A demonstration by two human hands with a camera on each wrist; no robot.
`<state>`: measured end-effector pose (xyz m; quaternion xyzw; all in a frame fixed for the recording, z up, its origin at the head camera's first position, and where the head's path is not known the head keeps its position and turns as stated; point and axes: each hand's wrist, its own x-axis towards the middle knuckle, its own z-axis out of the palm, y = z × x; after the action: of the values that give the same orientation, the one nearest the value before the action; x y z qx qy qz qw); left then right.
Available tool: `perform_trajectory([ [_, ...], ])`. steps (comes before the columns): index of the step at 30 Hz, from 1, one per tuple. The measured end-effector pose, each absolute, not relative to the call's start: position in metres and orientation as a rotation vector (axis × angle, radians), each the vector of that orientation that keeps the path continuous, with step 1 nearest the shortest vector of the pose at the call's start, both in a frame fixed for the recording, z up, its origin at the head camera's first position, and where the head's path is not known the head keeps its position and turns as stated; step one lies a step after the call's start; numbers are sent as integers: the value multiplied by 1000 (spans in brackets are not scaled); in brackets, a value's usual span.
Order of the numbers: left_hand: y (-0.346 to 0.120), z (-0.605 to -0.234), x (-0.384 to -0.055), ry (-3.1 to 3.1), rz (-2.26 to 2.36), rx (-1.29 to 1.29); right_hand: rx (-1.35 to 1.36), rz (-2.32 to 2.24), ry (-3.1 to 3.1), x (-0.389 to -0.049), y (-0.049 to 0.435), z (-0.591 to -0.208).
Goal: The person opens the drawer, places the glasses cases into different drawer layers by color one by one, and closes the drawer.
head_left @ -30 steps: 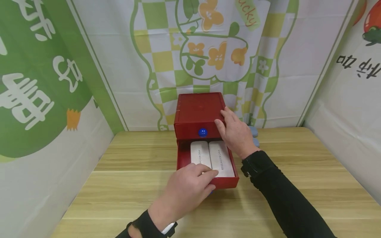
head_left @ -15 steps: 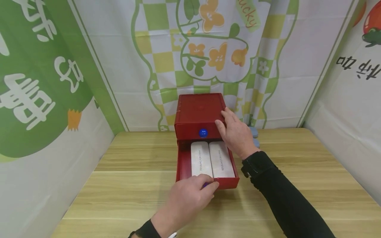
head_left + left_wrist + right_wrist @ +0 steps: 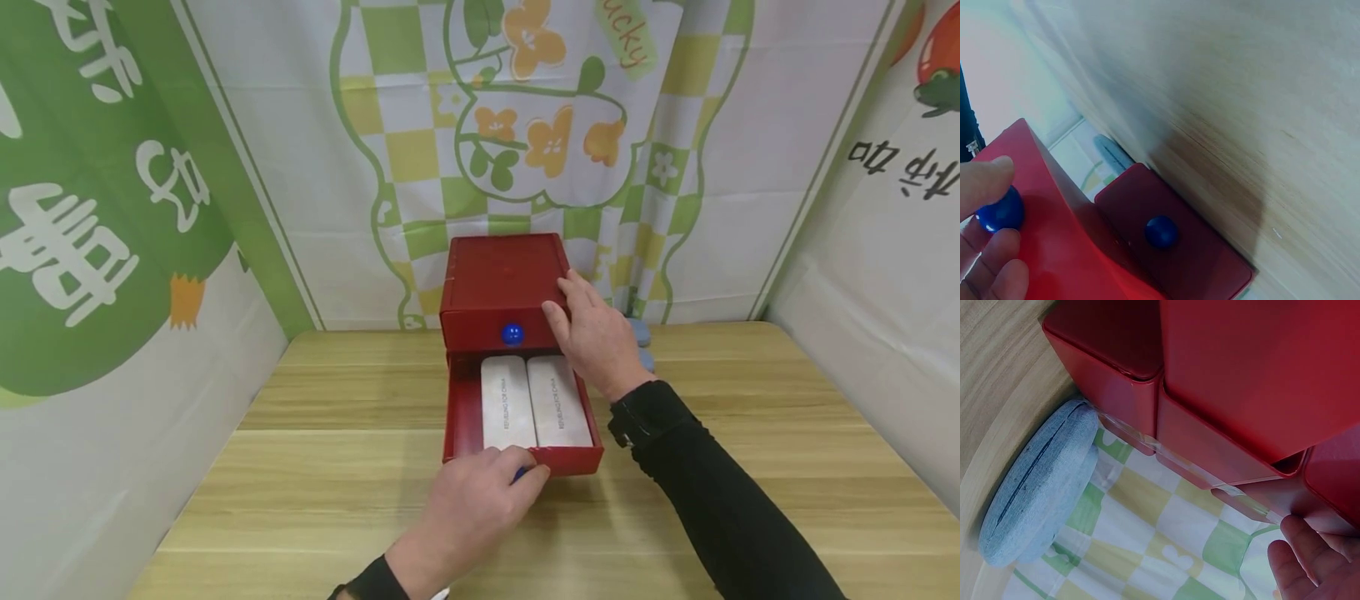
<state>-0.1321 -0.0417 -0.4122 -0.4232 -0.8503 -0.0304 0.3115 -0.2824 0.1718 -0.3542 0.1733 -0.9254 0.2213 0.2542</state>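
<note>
A red drawer cabinet (image 3: 506, 271) stands on the table, its middle drawer (image 3: 573, 461) pulled out. In that drawer two white boxes (image 3: 510, 400) with small print lie side by side, towards the right. My left hand (image 3: 480, 500) pinches the drawer's round blue knob (image 3: 1002, 212) between thumb and fingers at the drawer front. My right hand (image 3: 598, 337) rests against the upper right side of the cabinet, fingers extended. The top drawer, with its own blue knob (image 3: 512, 335), is closed. Below the pulled-out drawer, the left wrist view shows a closed lower drawer (image 3: 1175, 262).
A soft light-blue fabric case (image 3: 1041, 481) with a dark slit lies on the table beside the cabinet's right side. The wooden table (image 3: 337, 433) meets a patterned curtain (image 3: 420, 183) at the back. Printed cloth walls flank both sides.
My left hand has moved from over the front of the white boxes down onto the drawer's knob. The right hand and the drawer look unmoved.
</note>
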Motion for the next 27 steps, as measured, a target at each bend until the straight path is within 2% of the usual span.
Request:
perform_trajectory([
  [27,-45,-410,-153,-2304,-171,-1054,472,602,-2523,-283,172,-353],
])
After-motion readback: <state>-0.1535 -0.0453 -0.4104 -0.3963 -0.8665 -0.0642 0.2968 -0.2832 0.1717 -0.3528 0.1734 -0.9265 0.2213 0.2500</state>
